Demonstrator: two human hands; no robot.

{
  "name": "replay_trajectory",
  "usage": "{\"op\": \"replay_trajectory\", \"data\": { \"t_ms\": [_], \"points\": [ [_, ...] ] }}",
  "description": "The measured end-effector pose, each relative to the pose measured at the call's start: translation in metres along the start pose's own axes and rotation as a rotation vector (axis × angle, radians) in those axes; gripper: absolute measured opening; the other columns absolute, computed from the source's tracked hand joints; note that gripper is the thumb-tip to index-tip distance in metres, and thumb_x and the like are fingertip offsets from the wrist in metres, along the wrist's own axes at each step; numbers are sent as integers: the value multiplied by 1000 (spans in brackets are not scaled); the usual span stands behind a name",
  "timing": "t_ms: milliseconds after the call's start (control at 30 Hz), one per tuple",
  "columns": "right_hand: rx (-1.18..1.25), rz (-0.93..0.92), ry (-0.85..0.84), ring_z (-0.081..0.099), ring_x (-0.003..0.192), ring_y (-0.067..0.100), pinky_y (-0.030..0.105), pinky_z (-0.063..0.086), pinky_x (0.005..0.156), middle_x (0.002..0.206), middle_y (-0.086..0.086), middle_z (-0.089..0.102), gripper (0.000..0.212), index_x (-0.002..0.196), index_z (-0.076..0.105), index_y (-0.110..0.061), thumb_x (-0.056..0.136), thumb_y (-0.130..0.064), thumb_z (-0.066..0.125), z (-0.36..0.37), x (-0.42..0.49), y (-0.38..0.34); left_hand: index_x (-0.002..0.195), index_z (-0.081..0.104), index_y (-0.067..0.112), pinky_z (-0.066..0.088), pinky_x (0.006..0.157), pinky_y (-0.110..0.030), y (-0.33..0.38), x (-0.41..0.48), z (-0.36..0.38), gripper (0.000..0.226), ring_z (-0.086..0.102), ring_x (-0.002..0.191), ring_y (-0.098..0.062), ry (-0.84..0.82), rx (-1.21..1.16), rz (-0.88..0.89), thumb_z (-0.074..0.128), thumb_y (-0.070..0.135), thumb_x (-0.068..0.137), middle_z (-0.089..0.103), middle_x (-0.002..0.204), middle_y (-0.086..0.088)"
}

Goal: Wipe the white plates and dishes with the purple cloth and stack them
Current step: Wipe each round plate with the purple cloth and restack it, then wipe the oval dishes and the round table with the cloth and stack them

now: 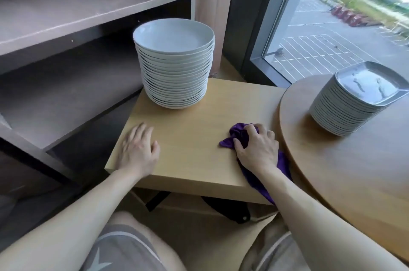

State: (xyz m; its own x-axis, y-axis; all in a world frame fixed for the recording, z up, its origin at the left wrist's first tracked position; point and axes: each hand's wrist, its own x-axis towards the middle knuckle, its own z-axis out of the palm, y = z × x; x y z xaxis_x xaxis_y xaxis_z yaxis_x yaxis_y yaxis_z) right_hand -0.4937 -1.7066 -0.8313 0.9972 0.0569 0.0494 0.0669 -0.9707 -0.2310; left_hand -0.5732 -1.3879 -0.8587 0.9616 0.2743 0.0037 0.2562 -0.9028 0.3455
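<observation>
A tall stack of round white plates (174, 67) stands at the back of a small light-wood table (190, 138). A second stack of squarish white dishes (352, 102) sits on a round wooden table (354, 171) to the right. My right hand (257, 146) grips a bunched purple cloth (238, 135) on the small table's right side; the cloth's tail hangs over the front edge. My left hand (138, 149) lies flat on the small table's left side, fingers spread and relaxed, holding nothing.
Dark brown shelving (73, 33) runs along the left, close to the small table. A large window (345, 16) is behind the tables. A black bag (228, 208) lies on the floor under the small table, near my knees.
</observation>
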Motion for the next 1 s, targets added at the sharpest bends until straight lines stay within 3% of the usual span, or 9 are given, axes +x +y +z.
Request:
{"op": "replay_trajectory", "data": {
  "t_ms": [100,200,400,533,667,767,900,1000],
  "points": [
    [-65,19,-71,40,126,33,47,40,96,145,3,40,66,134,43,-32,85,-75,49,1,-20,3,162,24,23,10,126,-44,35,-18,9,61,4,158,-17,-87,-28,89,37,41,106,12,172,1],
    [-35,-9,-91,41,121,33,47,40,96,141,3,41,52,129,43,-31,87,-60,53,-3,-42,2,162,22,27,8,127,-40,78,-33,15,61,0,157,-13,-137,-73,177,39,42,106,7,172,6],
    [212,-131,-137,50,105,25,35,45,80,109,-7,44,38,115,51,-30,80,-42,59,-32,-71,18,158,33,26,15,126,-34,155,-52,17,56,12,155,-12,-167,-194,263,46,38,105,23,168,5],
    [532,-25,29,52,86,10,29,48,74,97,-14,46,35,103,57,-34,71,-46,62,-74,-65,62,150,44,24,33,117,-34,214,-47,12,49,34,145,-13,-145,-366,251,53,30,102,40,157,6],
    [712,183,223,53,85,-2,19,41,73,99,-17,51,34,98,59,-38,66,-46,65,-114,-52,129,147,44,27,41,108,-33,284,-39,19,52,42,138,-15,-171,-457,242,59,28,98,43,150,5],
    [580,305,245,52,83,5,24,41,72,98,-14,50,34,98,59,-39,65,-48,63,-128,-50,187,149,42,24,35,105,-27,330,-32,28,58,43,137,-15,-232,-501,269,59,20,93,45,148,4],
    [255,464,134,48,108,27,40,45,92,111,0,46,31,108,60,-28,80,-42,62,-120,-45,232,147,45,18,33,105,-24,367,-16,35,63,45,134,-17,-250,-583,190,53,3,87,49,146,-2],
    [58,324,76,44,114,32,45,41,93,123,5,44,27,111,58,-29,89,-44,56,-105,-31,201,146,46,15,38,109,-29,379,-3,39,61,47,133,-19,-278,-609,131,51,-2,87,51,145,-5]
  ]
}}
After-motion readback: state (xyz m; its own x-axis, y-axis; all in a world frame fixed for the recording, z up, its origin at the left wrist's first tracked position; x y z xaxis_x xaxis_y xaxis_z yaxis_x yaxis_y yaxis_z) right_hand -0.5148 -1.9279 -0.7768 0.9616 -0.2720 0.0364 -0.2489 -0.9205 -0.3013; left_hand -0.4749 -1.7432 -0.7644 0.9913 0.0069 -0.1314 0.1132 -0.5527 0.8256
